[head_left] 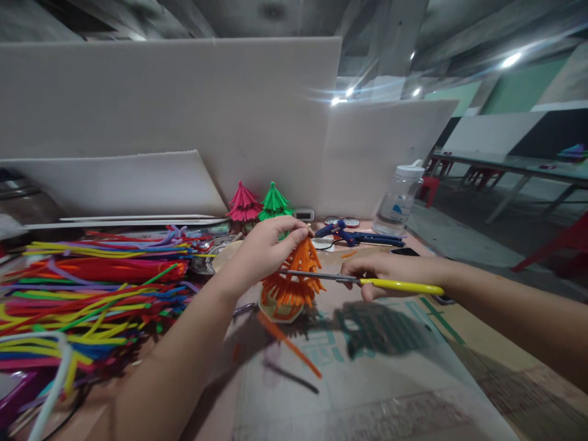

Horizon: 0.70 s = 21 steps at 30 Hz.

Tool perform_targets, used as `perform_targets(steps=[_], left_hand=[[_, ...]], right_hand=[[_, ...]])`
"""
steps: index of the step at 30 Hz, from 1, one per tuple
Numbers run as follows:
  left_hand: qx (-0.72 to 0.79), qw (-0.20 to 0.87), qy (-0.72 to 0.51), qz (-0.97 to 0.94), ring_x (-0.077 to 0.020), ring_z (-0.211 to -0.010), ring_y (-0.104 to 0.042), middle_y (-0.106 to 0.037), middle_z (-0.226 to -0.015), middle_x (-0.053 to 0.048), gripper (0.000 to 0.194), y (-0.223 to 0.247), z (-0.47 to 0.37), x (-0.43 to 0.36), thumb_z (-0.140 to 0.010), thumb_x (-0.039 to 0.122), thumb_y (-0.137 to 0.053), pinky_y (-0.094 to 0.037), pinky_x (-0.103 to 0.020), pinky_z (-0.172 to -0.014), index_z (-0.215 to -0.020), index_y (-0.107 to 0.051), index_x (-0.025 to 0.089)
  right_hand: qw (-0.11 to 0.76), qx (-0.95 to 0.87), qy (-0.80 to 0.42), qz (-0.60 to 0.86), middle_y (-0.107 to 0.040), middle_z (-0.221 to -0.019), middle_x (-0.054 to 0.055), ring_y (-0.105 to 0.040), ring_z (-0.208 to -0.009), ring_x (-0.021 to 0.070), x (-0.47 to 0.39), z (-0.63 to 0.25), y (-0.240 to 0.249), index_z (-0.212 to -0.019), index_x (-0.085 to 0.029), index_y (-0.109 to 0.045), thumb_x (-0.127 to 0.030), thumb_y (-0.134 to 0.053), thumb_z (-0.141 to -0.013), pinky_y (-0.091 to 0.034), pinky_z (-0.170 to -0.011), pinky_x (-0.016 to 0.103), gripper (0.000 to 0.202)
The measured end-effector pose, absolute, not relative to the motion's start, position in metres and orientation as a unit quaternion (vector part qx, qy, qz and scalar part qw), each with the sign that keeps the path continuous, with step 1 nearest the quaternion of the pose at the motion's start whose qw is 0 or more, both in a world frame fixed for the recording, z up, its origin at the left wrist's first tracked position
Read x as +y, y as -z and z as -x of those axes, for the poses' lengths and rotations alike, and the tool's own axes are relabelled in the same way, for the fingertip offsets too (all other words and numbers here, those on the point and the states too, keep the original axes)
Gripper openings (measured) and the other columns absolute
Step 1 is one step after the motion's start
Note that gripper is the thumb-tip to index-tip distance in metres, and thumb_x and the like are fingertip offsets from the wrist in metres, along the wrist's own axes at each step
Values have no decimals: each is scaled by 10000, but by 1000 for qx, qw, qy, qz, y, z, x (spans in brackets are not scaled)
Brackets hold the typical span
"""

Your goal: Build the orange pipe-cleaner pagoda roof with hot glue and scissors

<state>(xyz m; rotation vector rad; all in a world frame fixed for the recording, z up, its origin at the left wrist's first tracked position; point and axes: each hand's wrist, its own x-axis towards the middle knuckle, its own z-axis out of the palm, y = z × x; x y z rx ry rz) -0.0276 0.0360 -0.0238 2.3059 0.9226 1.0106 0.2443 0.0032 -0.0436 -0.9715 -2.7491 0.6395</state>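
Fingers of right hand [377, 267] are being clamped on scissors [388, 284]. At nine o'clock, orange tree [304, 260] is being pinched upright by left hand [277, 245].

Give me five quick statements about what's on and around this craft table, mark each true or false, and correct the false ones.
1. The right hand holds yellow-handled scissors. True.
2. The left hand rests on the water bottle. False: the left hand is at the top of the orange tree craft.
3. In the picture, the pink tree stands left of the green tree. True.
4. The colourful strips are piled at the picture's right. False: the colourful strips lie at its left.
5. The clear bottle has a blue lid. False: the clear bottle's lid is white.
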Motion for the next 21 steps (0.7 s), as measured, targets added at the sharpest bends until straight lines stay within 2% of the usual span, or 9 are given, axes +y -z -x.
perform_targets(steps=[6,10,13,17,21], left_hand=[[335,225,-370,-837,-205,-908,-671,-738,-984,-62,303,24,30,38,-944,416,-534,-492,-299,-823,-956,-712,172],[356,230,-389,-818,-216,-938,-660,-736,-993,-67,305,24,33,44,-937,400,-538,-481,-304,-841,-953,-716,154],[378,238,-400,-800,-226,-936,-657,-737,-980,-72,317,25,35,48,-935,398,-527,-483,-315,-843,-953,-718,146],[390,228,-416,-790,-226,-937,-659,-740,-998,-78,322,28,35,53,-930,399,-530,-483,-311,-855,-951,-721,141],[387,232,-417,-789,-220,-931,-667,-749,-1009,-76,331,31,33,56,-921,421,-545,-492,-301,-864,-946,-724,144]], right_hand=[[42,-899,-277,337,-624,-1045,68,-572,-876,201,-3,-246,44,-1190,-178,-579,-593,-554,-905,-455,-755,288,504],[38,-867,-342,361,-627,-1094,57,-583,-966,231,-16,-255,55,-1174,-208,-566,-489,-686,-836,-470,-829,323,455],[69,-832,-360,416,-622,-1107,66,-583,-1031,268,-23,-269,73,-1150,-204,-589,-507,-731,-781,-473,-893,374,497],[138,-781,-313,522,-612,-1207,120,-573,-1114,318,-17,-291,108,-1236,-179,-578,-527,-713,-771,-445,-980,458,597],[143,-789,-193,566,-616,-1200,154,-575,-1105,329,3,-303,139,-1297,-146,-574,-416,-691,-794,-457,-959,480,582]])
